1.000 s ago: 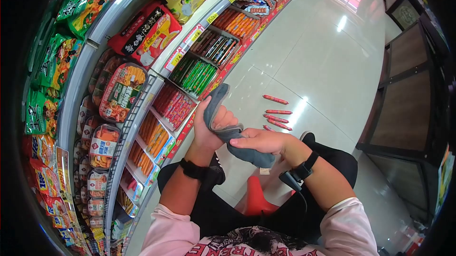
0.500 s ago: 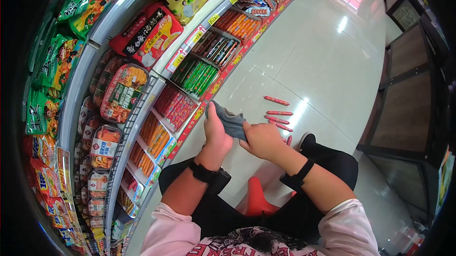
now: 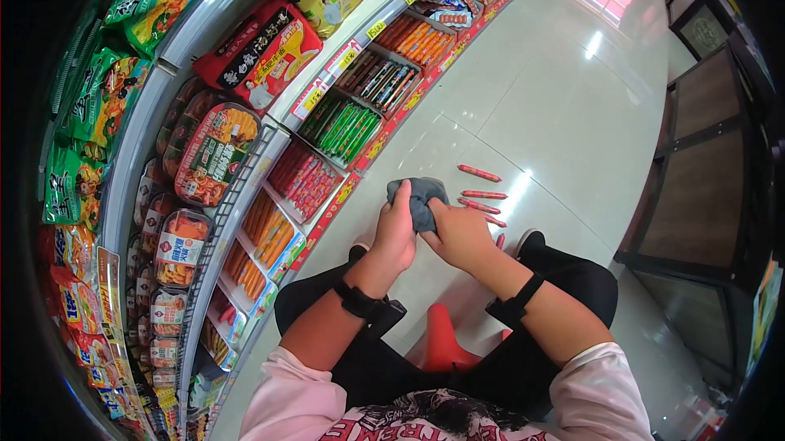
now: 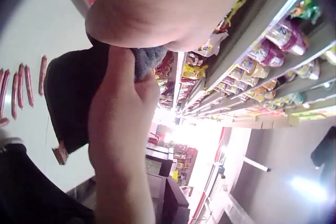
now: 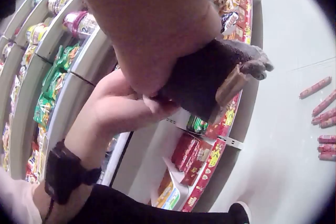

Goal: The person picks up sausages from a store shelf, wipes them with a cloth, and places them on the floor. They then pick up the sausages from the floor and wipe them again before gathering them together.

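A grey cloth (image 3: pixel 419 202) is bunched between both hands, in front of the person and over the floor. My left hand (image 3: pixel 396 235) grips its left side, the thumb lying up along the fabric. From the right, my right hand (image 3: pixel 459 235) pinches the cloth with its thumb on top; most fingers of both hands are hidden. In the left wrist view a dark flap of the cloth (image 4: pixel 71 95) hangs beside the right hand (image 4: pixel 123 103). A tan strip (image 5: pixel 231 83) shows along the cloth's edge in the right wrist view.
Several red-wrapped sausages (image 3: pixel 484 195) lie on the tiled floor (image 3: pixel 531 114) just beyond the right hand. Store shelves with sausage boxes (image 3: pixel 339 128) and noodle packs (image 3: pixel 266 52) run along the left. A red stool (image 3: pixel 446 341) is between the legs; dark cabinets (image 3: pixel 691 187) line the right.
The cloth, stretched long across both hands earlier, is now gathered into a compact bundle. My left hand has moved right, and the two hands have come close together.
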The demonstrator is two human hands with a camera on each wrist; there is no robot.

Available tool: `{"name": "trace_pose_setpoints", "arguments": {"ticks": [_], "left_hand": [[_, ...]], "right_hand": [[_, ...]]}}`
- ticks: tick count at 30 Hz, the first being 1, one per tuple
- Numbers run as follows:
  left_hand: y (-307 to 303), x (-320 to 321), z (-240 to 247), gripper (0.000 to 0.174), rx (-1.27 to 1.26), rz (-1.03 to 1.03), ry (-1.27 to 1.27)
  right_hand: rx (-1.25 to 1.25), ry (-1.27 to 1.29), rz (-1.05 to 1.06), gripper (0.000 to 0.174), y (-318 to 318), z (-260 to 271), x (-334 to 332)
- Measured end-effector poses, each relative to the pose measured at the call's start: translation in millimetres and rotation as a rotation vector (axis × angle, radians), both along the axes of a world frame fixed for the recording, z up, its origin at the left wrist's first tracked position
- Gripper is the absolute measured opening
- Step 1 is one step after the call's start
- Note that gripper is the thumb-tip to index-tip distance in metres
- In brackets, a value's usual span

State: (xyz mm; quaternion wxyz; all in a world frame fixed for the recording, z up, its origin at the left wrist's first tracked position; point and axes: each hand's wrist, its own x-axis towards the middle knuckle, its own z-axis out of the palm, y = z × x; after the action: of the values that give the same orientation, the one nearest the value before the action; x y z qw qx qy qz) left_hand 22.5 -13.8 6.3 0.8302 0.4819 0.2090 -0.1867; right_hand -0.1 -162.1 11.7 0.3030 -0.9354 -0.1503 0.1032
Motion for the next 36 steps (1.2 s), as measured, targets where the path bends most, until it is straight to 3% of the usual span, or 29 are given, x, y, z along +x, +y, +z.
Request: {"name": "trace_pose_setpoints", "arguments": {"ticks": [4,7,10,16,20,27,30,33,36], "left_hand": [[-5.8,-1.4,20.4,0.044,0.236,-0.013,-0.073],[-5.6,-0.1,23.2,0.044,0.203,-0.074,-0.134],[-3.5,0.9,21.0,0.050,0.218,-0.148,-0.195],[-6.1,6.5,21.9,0.062,0.015,-0.030,-0.112],[-2.7,17.2,34.5,0.048,0.006,0.181,-0.032],[18.4,20.5,19.8,0.023,-0.078,0.042,0.008],[12.7,14.5,15.9,0.018,-0.022,0.122,0.037],[14.3,17.8,-1.1,0.013,0.156,-0.027,0.000],[8.5,15.2,3.6,0.012,0.064,-0.389,-0.004]], "right_hand": [[0.178,0.197,-0.008,0.039,-4.5,7.1,4.0],[0.439,0.406,-0.011,0.039,-10.4,7.2,8.7],[0.583,0.393,-0.025,0.038,-9.6,5.3,6.1],[0.859,0.473,-0.148,0.035,-4.5,15.2,10.2],[0.932,0.313,-0.231,0.038,-1.8,19.7,13.4],[0.819,0.224,-0.430,0.042,-10.6,10.1,19.2],[0.874,0.220,-0.530,0.045,-13.6,5.4,23.9],[1.009,0.282,-0.644,0.049,-17.6,8.3,31.1],[1.131,0.359,-0.713,0.048,-19.5,10.0,34.0]]}}
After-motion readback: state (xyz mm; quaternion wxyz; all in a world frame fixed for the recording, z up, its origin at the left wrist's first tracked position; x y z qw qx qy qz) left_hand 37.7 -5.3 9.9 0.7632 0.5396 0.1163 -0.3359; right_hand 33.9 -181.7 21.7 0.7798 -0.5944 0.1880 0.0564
